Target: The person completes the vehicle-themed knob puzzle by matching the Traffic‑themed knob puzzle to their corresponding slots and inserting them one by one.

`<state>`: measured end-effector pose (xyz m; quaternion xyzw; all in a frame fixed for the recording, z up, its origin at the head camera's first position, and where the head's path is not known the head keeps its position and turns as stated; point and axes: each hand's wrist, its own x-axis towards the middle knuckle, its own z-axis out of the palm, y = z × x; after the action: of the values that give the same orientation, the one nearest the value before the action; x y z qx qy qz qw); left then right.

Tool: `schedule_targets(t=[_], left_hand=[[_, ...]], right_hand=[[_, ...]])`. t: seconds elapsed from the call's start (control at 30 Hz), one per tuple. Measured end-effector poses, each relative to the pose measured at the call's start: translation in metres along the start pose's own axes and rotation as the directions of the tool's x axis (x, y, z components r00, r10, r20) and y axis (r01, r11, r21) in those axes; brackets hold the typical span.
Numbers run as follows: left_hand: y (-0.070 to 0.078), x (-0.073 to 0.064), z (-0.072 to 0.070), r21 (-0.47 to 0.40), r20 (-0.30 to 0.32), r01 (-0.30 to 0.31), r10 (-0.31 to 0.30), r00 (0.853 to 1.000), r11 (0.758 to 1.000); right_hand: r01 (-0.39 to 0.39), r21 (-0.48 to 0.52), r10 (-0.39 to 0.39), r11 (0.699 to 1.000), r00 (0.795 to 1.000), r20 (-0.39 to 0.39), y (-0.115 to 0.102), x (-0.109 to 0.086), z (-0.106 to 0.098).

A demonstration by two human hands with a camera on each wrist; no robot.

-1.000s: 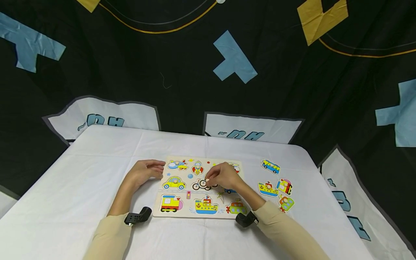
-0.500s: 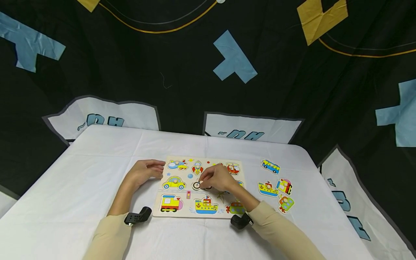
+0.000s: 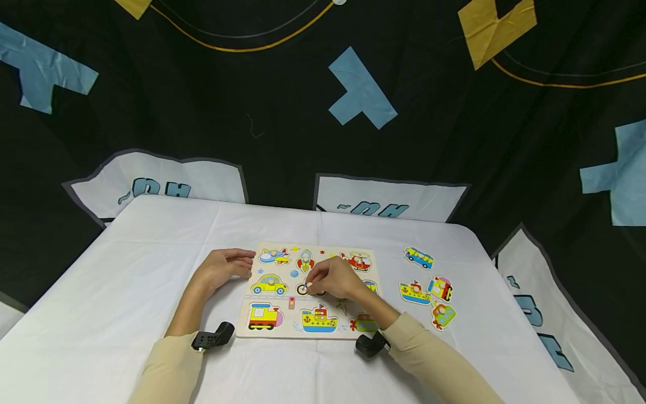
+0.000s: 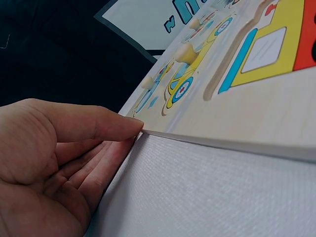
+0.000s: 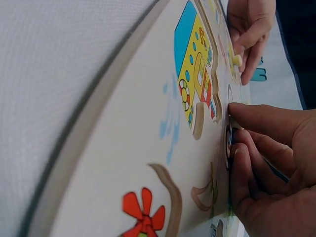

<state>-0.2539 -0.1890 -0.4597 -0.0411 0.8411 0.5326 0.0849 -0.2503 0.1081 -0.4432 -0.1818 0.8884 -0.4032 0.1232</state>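
Observation:
A wooden peg puzzle board (image 3: 257, 331) lies flat on the table. My right hand (image 3: 335, 279) is over its middle, thumb and fingertips pinching a bicycle puzzle piece (image 3: 301, 289), mostly hidden beneath the hand. In the right wrist view, a dark wheel (image 5: 228, 143) shows by the fingertips, at the board's surface; whether the piece sits fully in its recess I cannot tell. My left hand (image 3: 222, 268) rests beside the board's left edge. The left wrist view has the thumb touching that edge, the other fingers loosely extended below.
Right of the board lie loose pieces: a bus (image 3: 418, 258), a ship (image 3: 415, 293), a train (image 3: 441, 288) and a submarine (image 3: 443, 315). Knobbed car (image 3: 270, 284), plane (image 3: 274, 256) and rocket (image 3: 305, 261) pieces sit in the board. White cloth (image 3: 151, 247) covers the table.
My right hand has moved left a little with the bicycle piece, uncovering the helicopter at the board's upper right. The left hand stays where it was.

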Motion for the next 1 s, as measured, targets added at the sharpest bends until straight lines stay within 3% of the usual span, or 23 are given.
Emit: schedule_targets(t=[0.5, 1.0], left_hand=[[-0.001, -0.002, 0.001, -0.059, 0.029, -0.015, 0.016, 0.999, 0.998], [0.0, -0.001, 0.001, -0.042, 0.015, -0.005, 0.006, 1.0, 0.999]], right_hand=[[0.002, 0.035, -0.001, 0.999, 1.0, -0.015, 0.003, -0.003, -0.004], [-0.046, 0.084, 0.058, 0.995, 0.986, -0.153, 0.012, -0.009, -0.044]])
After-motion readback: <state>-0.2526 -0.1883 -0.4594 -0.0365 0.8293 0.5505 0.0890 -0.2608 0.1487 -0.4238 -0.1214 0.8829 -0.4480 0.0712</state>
